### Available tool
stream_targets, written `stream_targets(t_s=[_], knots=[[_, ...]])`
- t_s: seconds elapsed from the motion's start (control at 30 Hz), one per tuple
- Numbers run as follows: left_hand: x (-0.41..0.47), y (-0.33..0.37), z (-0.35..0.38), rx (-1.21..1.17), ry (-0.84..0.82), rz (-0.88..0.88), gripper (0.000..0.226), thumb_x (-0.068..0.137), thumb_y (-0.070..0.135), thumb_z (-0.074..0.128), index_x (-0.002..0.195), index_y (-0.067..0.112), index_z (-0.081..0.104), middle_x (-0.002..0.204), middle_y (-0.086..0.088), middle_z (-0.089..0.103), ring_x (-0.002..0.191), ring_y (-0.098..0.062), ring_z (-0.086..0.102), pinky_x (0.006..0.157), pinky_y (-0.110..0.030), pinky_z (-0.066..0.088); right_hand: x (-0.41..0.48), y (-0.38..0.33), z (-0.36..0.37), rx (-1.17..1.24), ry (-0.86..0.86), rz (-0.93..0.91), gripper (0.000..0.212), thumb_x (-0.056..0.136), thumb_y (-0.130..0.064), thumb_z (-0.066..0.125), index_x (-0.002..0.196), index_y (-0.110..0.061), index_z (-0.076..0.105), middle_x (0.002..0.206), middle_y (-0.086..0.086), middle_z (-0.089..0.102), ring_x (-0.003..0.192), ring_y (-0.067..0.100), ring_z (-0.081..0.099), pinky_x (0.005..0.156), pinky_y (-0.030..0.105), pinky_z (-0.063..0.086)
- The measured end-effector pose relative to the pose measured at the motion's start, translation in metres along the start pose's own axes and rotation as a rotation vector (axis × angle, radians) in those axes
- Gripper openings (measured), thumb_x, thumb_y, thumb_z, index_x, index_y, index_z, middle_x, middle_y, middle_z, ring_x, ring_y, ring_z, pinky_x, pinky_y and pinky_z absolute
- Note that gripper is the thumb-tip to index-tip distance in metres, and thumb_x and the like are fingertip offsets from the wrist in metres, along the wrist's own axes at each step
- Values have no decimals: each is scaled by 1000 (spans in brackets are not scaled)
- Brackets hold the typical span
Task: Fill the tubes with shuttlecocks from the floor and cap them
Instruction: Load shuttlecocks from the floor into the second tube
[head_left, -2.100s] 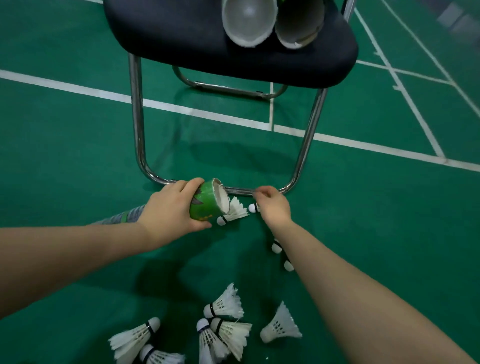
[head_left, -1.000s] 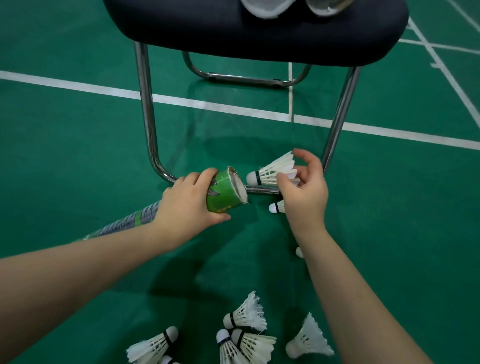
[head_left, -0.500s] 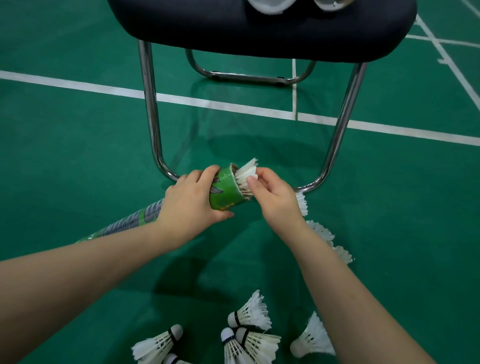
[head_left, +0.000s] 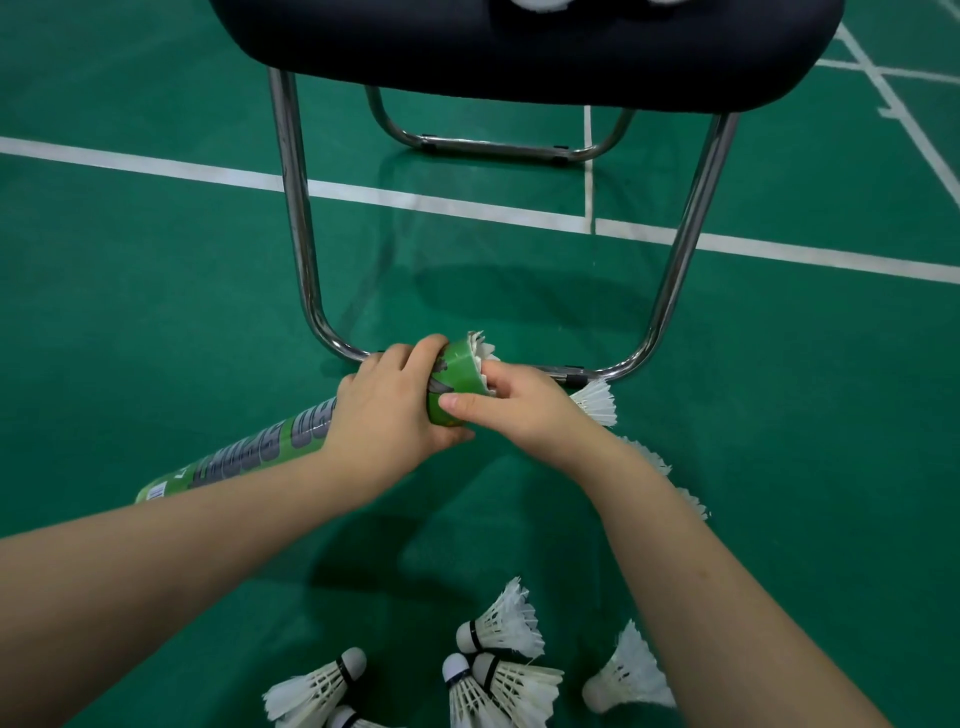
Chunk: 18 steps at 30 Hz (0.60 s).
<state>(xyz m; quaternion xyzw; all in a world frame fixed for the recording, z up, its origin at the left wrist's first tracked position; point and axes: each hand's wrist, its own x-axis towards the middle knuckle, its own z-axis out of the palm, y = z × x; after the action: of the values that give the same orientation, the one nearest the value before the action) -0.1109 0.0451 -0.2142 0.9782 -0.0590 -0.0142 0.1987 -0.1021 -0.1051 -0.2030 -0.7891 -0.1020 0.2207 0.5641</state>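
Court floor (head_left: 156, 291), chair frame (head_left: 295, 208) behind tube (head_left: 460, 370)

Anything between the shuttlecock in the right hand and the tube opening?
Nothing visible. The shuttlecock is partly inside the tube, feathers sticking out of its mouth. The right hand holds it at the rim; the left hand grips the tube behind the mouth, clear of the opening.
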Motion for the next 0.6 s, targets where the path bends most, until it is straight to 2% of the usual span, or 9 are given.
stream_targets(t_s=[0.07, 0.13, 0.2, 0.27, 0.33, 0.37, 0.47, 0.53, 0.6], knots=[[-1, 0, -1, 6, 0, 9, 87, 58, 51, 76, 132, 20, 40, 115, -7, 55, 106, -32, 49, 84, -46, 42, 1, -1, 1, 38, -47, 15, 19, 67, -44, 63, 84, -37, 68, 99, -3, 70, 100, 17, 63, 97, 45, 45], [-2, -1, -1, 17, -10, 33, 86, 59, 50, 75, 131, 19, 40, 113, -7, 55, 105, -32, 50, 83, -45, 43, 3, -1, 3, 63, -99, 28, 23, 69, -37, 66, 90, -28, 70, 102, 3, 70, 101, 20, 63, 98, 43, 46], [-3, -1, 1, 24, -18, 48, 85, 58, 49, 75, 130, 19, 41, 111, -6, 55, 103, -31, 50, 81, -44, 43, 4, -2, 3, 97, -170, 33, 15, 80, -19, 67, 94, -15, 67, 97, 6, 67, 93, 18, 61, 93, 36, 46], [-4, 0, 3, 30, -22, 48, 85, 56, 49, 76, 129, 20, 42, 110, -5, 55, 102, -31, 50, 81, -43, 43, 4, -5, 1, 143, -231, 40, 9, 87, -7, 60, 90, -16, 63, 88, 0, 62, 85, 11, 56, 84, 26, 46], [-4, 0, 5, 29, -20, 46, 86, 56, 49, 77, 129, 20, 42, 111, -5, 55, 104, -31, 50, 81, -44, 42, 5, -4, -1, 144, -261, 44, 12, 88, -10, 60, 87, -22, 62, 87, -4, 62, 85, 8, 57, 84, 23, 46], [-4, 1, 5, 27, -20, 44, 87, 56, 49, 77, 130, 21, 41, 112, -5, 55, 105, -30, 50, 82, -44, 42, 6, -3, 0, 112, -240, 48, 4, 87, -19, 62, 86, -22, 64, 87, -4, 63, 86, 9, 57, 86, 27, 47], [-1, 4, 4, 13, -37, 12, 88, 58, 52, 76, 132, 25, 37, 118, -3, 53, 110, -28, 47, 87, -44, 41, 7, 8, 2, 23, 101, -9, 40, 73, -51, 59, 79, -12, 66, 77, 3, 65, 77, 19, 59, 77, 38, 47], [1, 5, 3, 21, -51, 1, 89, 58, 55, 76, 132, 27, 35, 120, -2, 51, 112, -27, 45, 89, -44, 41, 5, 13, -3, 228, 434, -109, 29, 79, -43, 56, 73, -16, 66, 67, -3, 64, 69, 15, 58, 72, 34, 48], [2, 5, 4, 28, -57, 1, 90, 58, 57, 75, 132, 28, 34, 121, -2, 51, 112, -27, 45, 90, -44, 41, 3, 24, -17, 312, 728, -80, 22, 88, -33, 51, 75, -20, 64, 67, -3, 64, 70, 13, 60, 74, 30, 48]])
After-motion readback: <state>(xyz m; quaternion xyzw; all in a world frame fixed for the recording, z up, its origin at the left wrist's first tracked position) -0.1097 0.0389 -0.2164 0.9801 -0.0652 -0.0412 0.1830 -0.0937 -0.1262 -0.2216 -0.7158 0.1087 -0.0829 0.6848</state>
